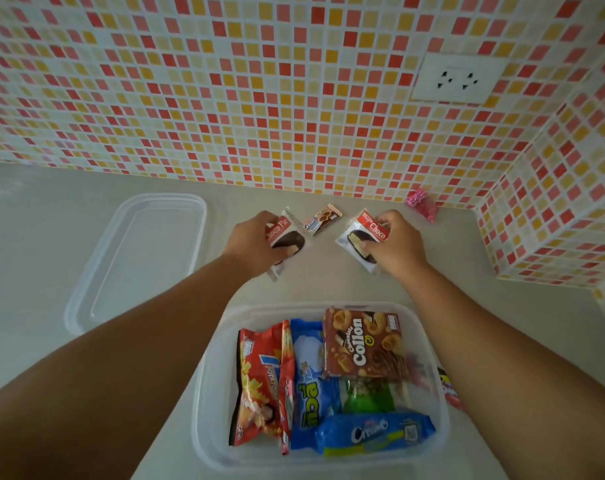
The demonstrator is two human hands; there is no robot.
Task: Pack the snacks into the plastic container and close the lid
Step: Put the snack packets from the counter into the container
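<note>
Both hands grip Choco Pie packets near the bench's back edge: left hand [256, 242] on one packet [287, 239], right hand [393, 242] on another [361, 239]. The open container [429, 341] lies behind them toward the front edge, equally near either; lid [138, 258] sits left

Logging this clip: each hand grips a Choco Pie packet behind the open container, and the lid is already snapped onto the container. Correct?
Not quite. In the head view the lid lies flat on the counter to the left, off the container, which stands open. The rest holds: the left hand and right hand each grip a Choco Pie packet.
</note>
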